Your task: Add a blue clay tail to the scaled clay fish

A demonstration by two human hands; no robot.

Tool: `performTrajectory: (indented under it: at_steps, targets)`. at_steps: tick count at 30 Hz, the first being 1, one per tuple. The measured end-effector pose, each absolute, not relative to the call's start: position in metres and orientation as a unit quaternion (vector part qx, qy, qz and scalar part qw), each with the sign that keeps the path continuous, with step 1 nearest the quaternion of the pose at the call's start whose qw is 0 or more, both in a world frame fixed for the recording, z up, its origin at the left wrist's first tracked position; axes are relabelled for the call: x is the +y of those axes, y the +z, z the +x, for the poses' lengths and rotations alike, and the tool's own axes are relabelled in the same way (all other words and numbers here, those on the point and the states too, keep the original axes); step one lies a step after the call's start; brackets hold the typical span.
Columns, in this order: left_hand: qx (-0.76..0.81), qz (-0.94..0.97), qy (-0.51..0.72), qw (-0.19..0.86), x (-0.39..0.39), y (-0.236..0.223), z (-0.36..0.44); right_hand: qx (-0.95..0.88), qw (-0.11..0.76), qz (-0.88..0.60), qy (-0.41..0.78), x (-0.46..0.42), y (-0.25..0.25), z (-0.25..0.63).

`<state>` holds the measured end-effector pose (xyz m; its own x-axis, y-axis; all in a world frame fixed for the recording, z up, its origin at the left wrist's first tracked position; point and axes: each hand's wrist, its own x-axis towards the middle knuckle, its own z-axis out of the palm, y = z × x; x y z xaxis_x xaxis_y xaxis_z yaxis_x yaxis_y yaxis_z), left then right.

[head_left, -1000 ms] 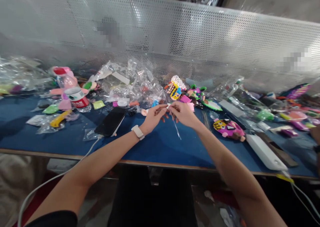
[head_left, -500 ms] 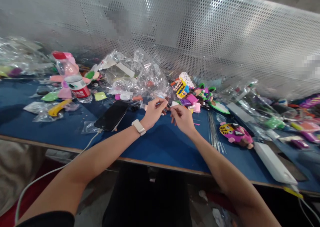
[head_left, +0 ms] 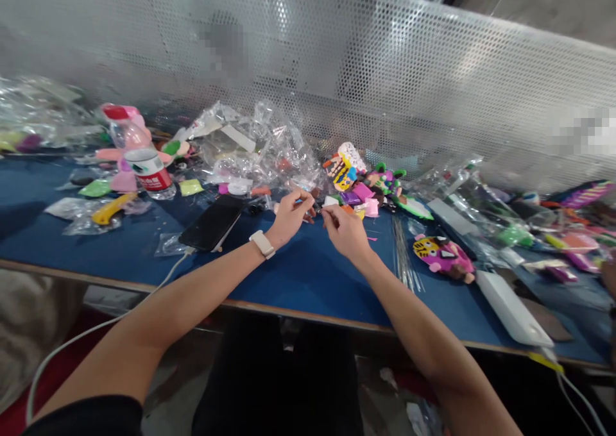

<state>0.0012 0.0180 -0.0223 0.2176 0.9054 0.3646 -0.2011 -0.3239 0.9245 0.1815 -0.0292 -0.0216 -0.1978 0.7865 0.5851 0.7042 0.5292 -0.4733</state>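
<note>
Over the middle of the blue table, my left hand (head_left: pixel 290 218) is closed in a pinch, with a light band on its wrist. A small reddish-brown bit shows at its fingertips, too small to name. Close by on the right, my right hand (head_left: pixel 344 231) pinches too; what sits between its fingertips is hidden. A narrow gap parts the two hands. Just behind them lie a colourful modelled clay figure (head_left: pixel 342 172), a purple packet (head_left: pixel 350 197) and a pink packet (head_left: pixel 369 207).
Left of my hands lies a black phone (head_left: pixel 212 223) on a cable, with a red-capped bottle (head_left: pixel 150 170) beyond. To the right are thin wires (head_left: pixel 403 256), a pink-and-yellow clay face (head_left: pixel 443 256) and a white power bank (head_left: pixel 507 309). Clear plastic bags (head_left: pixel 269 144) lie against the perforated metal panel (head_left: pixel 308 58).
My fingertips have drawn slightly apart, both hands still pinching. The view has shifted a little, and part of another person now shows at the right edge.
</note>
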Motion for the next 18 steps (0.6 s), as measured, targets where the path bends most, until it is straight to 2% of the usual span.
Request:
performTrajectory:
  at_steps: [5,12,18]
  targets:
    - [0.287,0.573,0.553,0.532,0.018,-0.018,0.000,-0.754,0.429,-0.493,0.067,-0.028,-0.018,0.183]
    - [0.227,0.503,0.514,0.657,0.022,-0.014,-0.004,-0.629,0.499,-0.467,0.371,-0.020,-0.022,0.180]
    - [0.238,0.525,0.495,0.650,0.023,-0.012,-0.009,-0.593,0.485,-0.425,0.482,-0.019,-0.022,0.178]
